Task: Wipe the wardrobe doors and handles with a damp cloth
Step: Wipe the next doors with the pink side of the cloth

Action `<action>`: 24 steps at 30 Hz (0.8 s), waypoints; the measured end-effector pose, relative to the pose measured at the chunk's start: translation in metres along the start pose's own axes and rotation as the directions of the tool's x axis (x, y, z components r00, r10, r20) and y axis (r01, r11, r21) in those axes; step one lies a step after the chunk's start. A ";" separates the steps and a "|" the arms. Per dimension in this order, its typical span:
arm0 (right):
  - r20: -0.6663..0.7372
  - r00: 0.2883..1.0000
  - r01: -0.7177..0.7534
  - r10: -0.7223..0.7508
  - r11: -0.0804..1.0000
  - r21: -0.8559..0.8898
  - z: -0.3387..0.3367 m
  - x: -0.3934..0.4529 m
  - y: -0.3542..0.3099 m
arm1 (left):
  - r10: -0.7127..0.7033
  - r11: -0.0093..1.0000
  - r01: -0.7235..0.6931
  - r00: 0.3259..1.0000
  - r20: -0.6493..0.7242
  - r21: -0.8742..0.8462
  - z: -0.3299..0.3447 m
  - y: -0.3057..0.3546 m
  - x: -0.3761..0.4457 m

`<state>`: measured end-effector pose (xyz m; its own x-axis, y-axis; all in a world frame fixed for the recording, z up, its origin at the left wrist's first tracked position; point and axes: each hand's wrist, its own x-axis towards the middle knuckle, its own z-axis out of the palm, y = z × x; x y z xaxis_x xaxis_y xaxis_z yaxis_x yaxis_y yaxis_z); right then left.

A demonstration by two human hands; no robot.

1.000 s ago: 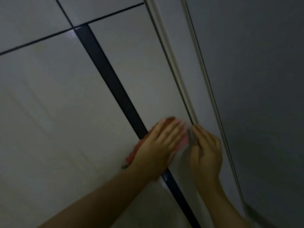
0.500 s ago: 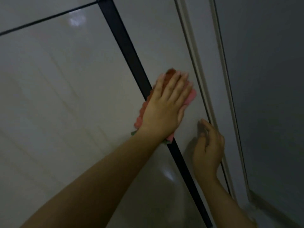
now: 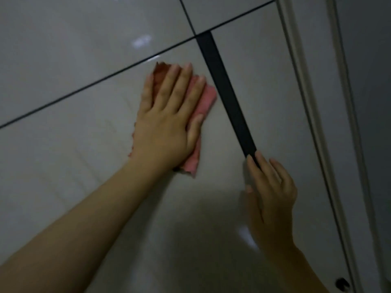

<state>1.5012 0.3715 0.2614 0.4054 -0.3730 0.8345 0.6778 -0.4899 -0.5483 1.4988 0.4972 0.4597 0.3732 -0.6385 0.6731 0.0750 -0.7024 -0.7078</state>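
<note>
The glossy pale wardrobe door fills the view, with a long black handle strip running down its right edge. My left hand lies flat with straight fingers on a pink cloth and presses it against the door just left of the handle, close under the dark gap at the door's top edge. My right hand is lower on the handle, thumb on its left and curled fingers on its right, holding the strip. The handle's lower part is hidden behind that hand.
A second door panel lies right of the handle. Upper cabinet panels sit above the dark gap. A pale frame trim and a grey wall border the right side. A small dark fitting sits at bottom right.
My left hand slid the cloth from the right of the handle across to its left and up toward the door's top edge. My right hand moved from the door's right edge onto the handle.
</note>
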 end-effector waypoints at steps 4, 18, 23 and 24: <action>-0.005 1.000 0.001 -0.001 0.998 0.060 0.010 -0.008 -0.021 | -0.024 1.000 0.025 0.997 0.069 -0.009 0.003 0.022 -0.022; 0.119 0.979 0.138 -0.166 0.968 0.209 0.015 -0.019 -0.082 | -0.128 0.991 0.128 0.992 0.005 0.027 -0.025 -0.078 -0.014; 0.121 0.969 0.174 -0.217 0.940 0.293 0.024 -0.010 -0.122 | 0.088 0.994 -0.077 0.985 0.147 -0.075 -0.029 -0.063 -0.074; 0.127 0.966 0.175 -0.225 0.930 0.322 0.028 -0.005 -0.131 | 0.104 0.991 -0.088 0.981 0.163 -0.104 -0.031 -0.062 -0.085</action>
<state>1.4277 0.4595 0.3309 0.3168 -0.1502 0.9365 0.8991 -0.2669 -0.3470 1.4341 0.5857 0.4531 0.5246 -0.6485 0.5517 -0.0550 -0.6724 -0.7381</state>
